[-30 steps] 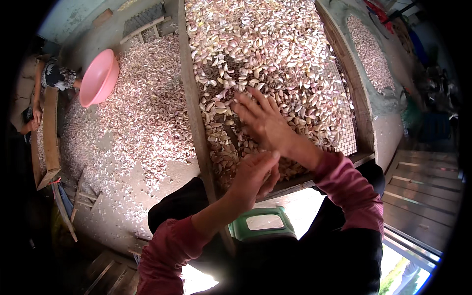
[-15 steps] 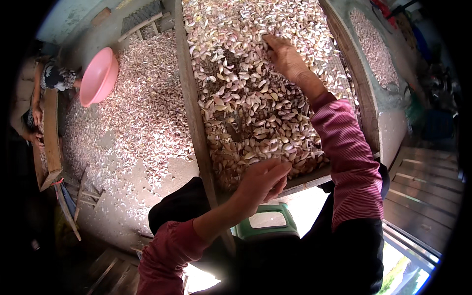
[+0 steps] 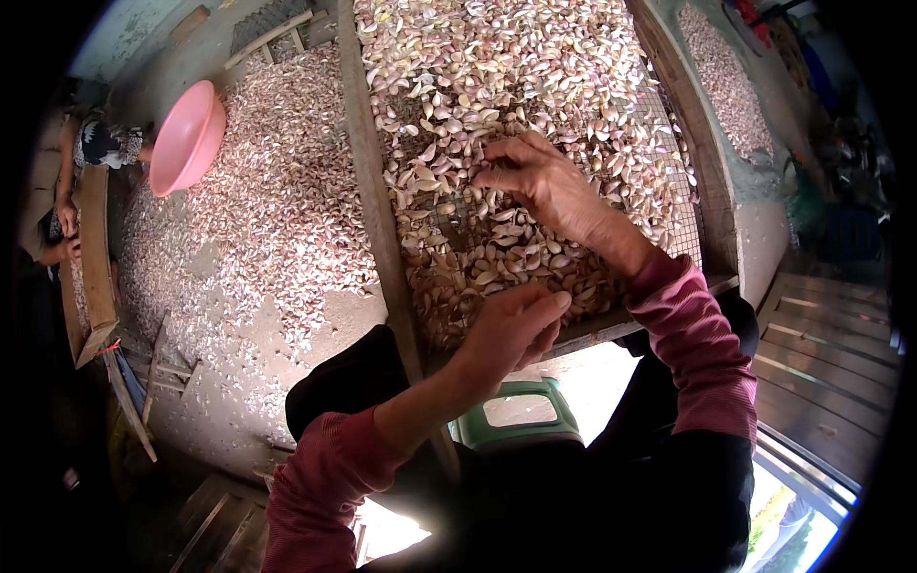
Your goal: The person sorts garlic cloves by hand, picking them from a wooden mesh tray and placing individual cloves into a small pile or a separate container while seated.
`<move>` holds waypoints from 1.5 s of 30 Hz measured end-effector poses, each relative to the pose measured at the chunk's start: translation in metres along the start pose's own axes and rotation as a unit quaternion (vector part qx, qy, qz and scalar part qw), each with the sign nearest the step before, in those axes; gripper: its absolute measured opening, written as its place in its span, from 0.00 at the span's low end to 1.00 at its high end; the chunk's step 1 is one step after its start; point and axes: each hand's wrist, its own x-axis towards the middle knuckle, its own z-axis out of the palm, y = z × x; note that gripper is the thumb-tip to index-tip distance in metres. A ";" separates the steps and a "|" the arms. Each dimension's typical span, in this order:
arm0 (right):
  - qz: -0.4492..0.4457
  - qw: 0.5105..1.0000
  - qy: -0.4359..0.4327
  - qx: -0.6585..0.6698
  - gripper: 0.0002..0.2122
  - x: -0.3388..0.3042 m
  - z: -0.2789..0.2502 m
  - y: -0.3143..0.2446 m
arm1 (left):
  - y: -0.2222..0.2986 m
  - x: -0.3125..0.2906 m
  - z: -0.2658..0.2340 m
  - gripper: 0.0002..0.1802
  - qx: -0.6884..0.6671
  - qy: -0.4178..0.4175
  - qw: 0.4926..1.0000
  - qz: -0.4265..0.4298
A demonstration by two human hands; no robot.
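Pale pinkish garlic cloves (image 3: 516, 72) lie spread over the wire mesh (image 3: 680, 215) of a long wooden-framed screen (image 3: 374, 196) in front of me. They are thick at the far end and sparser in the middle. My right hand (image 3: 554, 191) hovers low over the middle, thumb and forefinger apart, with cloves just beyond the fingertips. No clove shows clearly between them. Near the screen's front edge, my left hand (image 3: 511, 329) rests with curled fingers above the cloves. Its palm is turned away, so whatever it holds is hidden.
Many more cloves (image 3: 287, 172) cover the floor at left, with a pink basin (image 3: 188, 138) among them. Another person's hand (image 3: 67, 218) is at a wooden frame (image 3: 97, 248) at far left. A green stool (image 3: 521, 413) stands below me; another clove heap (image 3: 723, 86) lies at right.
My right hand has drawn back toward me from the far cloves to the middle of the screen, and its fingers now show apart. My left hand has barely moved.
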 end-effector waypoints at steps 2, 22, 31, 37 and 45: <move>0.004 0.999 -0.024 0.037 0.18 -0.007 -0.007 -0.004 | 0.001 -0.002 -0.001 0.13 -0.001 -0.007 1.000 0.005; -0.006 0.994 -0.008 -0.106 0.08 0.037 0.010 0.016 | 0.002 -0.004 -0.001 0.12 -0.008 -0.014 1.000 -0.004; 0.122 0.988 -0.085 -0.035 0.06 0.048 -0.005 0.029 | 0.007 -0.003 0.000 0.12 0.009 -0.007 1.000 0.000; 0.148 0.978 0.029 0.146 0.05 0.002 -0.014 0.048 | 0.005 -0.004 0.002 0.12 0.015 -0.010 1.000 0.013; 0.272 0.876 0.001 0.398 0.05 -0.008 -0.031 -0.004 | 0.006 0.001 -0.003 0.13 0.027 0.079 0.997 0.003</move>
